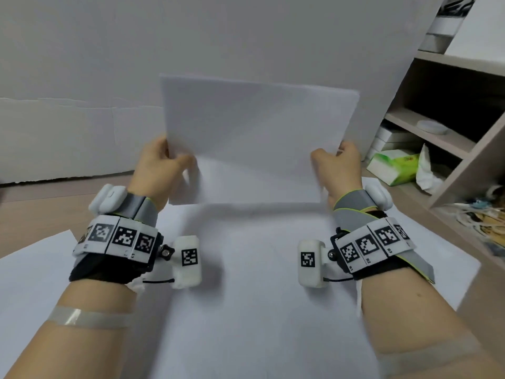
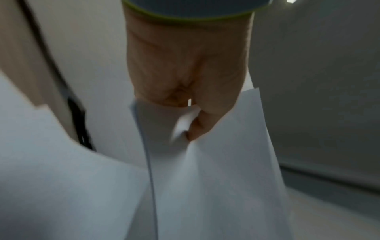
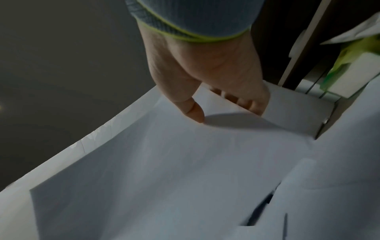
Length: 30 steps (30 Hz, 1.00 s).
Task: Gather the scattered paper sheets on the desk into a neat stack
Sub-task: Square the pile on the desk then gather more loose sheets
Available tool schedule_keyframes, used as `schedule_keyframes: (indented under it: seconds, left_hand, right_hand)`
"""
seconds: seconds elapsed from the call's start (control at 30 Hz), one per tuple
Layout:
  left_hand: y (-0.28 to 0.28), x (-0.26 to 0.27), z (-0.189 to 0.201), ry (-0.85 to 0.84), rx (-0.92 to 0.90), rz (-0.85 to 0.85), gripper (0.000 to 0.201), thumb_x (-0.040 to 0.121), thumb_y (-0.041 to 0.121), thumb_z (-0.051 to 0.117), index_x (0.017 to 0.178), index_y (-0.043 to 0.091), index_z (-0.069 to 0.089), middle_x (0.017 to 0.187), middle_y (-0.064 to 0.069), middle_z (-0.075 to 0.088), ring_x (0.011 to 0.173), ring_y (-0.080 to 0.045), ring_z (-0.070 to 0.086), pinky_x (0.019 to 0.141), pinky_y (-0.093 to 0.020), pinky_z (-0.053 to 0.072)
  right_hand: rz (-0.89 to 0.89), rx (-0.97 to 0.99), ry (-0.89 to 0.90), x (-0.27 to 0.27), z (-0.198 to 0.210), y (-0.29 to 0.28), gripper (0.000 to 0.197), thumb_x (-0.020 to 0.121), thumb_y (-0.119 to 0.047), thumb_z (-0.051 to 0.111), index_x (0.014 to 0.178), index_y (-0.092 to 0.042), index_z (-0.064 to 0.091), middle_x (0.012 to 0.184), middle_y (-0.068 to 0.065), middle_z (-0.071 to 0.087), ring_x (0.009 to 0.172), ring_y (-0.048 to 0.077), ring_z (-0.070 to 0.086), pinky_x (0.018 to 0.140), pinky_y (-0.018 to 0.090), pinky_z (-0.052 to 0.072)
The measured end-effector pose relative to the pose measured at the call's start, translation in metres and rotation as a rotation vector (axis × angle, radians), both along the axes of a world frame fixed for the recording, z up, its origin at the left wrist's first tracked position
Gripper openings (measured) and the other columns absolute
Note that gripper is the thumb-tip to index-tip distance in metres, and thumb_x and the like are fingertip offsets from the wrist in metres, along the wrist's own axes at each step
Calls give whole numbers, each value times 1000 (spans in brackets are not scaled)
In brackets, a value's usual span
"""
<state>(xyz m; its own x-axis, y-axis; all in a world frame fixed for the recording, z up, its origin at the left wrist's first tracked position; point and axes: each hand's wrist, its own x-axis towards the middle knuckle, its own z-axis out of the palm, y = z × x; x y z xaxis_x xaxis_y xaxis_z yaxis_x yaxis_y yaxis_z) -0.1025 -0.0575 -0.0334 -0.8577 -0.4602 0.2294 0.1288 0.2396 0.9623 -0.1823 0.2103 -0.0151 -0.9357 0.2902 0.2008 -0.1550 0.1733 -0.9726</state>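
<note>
A: Here, at the bottom of the head view, we see loose sheets (image 1: 246,310) lying flat on the desk (image 1: 32,212), spread from lower left to lower right. Do we count these as gathered?

B: Not yet, we judge. One corner juts out at the left edge of the frame and another runs toward the lower right, so the edges do not line up. The right wrist view also shows a dark gap between overlapping sheets near its bottom right.

A: And above them, at mid-frame?

B: We hold a bundle of paper (image 1: 254,138) upright between both hands, its lower edge just above the flat sheets. Whether it touches them we cannot tell. How many sheets it holds is also unclear.

A: How do our hands sit?

B: The left hand (image 1: 161,168) pinches the bundle's left edge, thumb on the near face. The right hand (image 1: 338,168) pinches the right edge; in the right wrist view its thumb presses the near face while the fingers curl behind.

A: So how far along are we?

B: Partway, by our estimate. Some sheets are collected and appear poised for squaring; those on the desk remain. Farther back, at upper right, a shelf (image 1: 451,110) and a tissue pack (image 1: 393,166) stand apart.
</note>
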Motion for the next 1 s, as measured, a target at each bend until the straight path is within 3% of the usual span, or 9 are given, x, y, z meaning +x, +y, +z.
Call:
schedule_keyframes:
  seconds: [0.1,0.2,0.37,0.53,0.67,0.73,0.87,0.93,1.0]
  left_hand:
    - [23,-3,0,5,201,7,17,68,4,62,81,14,63,84,-7,64,73,-22,58,59,-27,44]
    - [41,-5,-3,2,401,55,19,74,-4,62,80,13,57,82,-4,60,77,-23,57,67,-29,47]
    - [83,-2,-7,-11,558,37,24,78,-10,57,82,13,62,80,-2,65,76,-23,62,76,-34,53]
    - [117,6,-18,-100,678,49,30,84,-14,52,105,6,60,89,-6,65,84,-27,62,71,-28,53]
    - [121,13,-26,-163,785,-43,39,85,-14,51,118,3,61,109,-14,69,97,-34,68,87,-45,57]
    - [120,18,-24,-182,799,-155,36,86,-14,53,117,3,60,106,-13,70,90,-31,68,83,-44,58]
    - [105,21,-15,-171,922,-358,12,90,11,62,102,7,62,107,-15,66,96,-36,69,87,-48,58]
    - [93,17,-19,-172,1020,-408,40,89,32,62,118,3,61,117,-14,67,107,-39,66,91,-51,54]
    - [82,13,-25,-216,1053,-449,67,85,48,62,132,2,55,129,-16,64,116,-38,62,93,-48,51]
  right_hand:
    - [-170,105,-178,13,0,23,71,71,-34,68,131,-17,34,128,8,42,103,29,46,95,41,45]
    - [40,-172,-340,31,-9,29,82,68,-44,77,133,-21,32,125,2,49,109,25,53,88,42,50]
    - [361,-425,-379,53,-16,8,66,79,-37,78,133,-13,47,111,12,57,86,31,69,56,30,52]
    - [299,-347,-298,54,-24,-11,13,88,-14,58,100,-17,56,84,3,62,62,24,67,43,22,31]
    - [220,-286,-208,48,-36,-7,21,83,0,45,96,-13,56,81,5,53,61,25,47,38,20,29]
    - [215,-281,-175,47,-36,-1,25,85,5,41,92,-15,55,85,4,54,64,24,41,38,18,29]
    - [177,-242,-147,43,-31,31,32,86,6,39,94,-17,60,88,6,61,64,24,46,40,19,34]
    - [164,-209,-151,43,-28,53,30,85,6,41,90,-16,61,88,7,63,69,25,53,53,26,46]
    - [201,-185,-167,43,-25,73,25,85,7,43,87,-11,61,87,11,61,75,25,55,68,36,49]
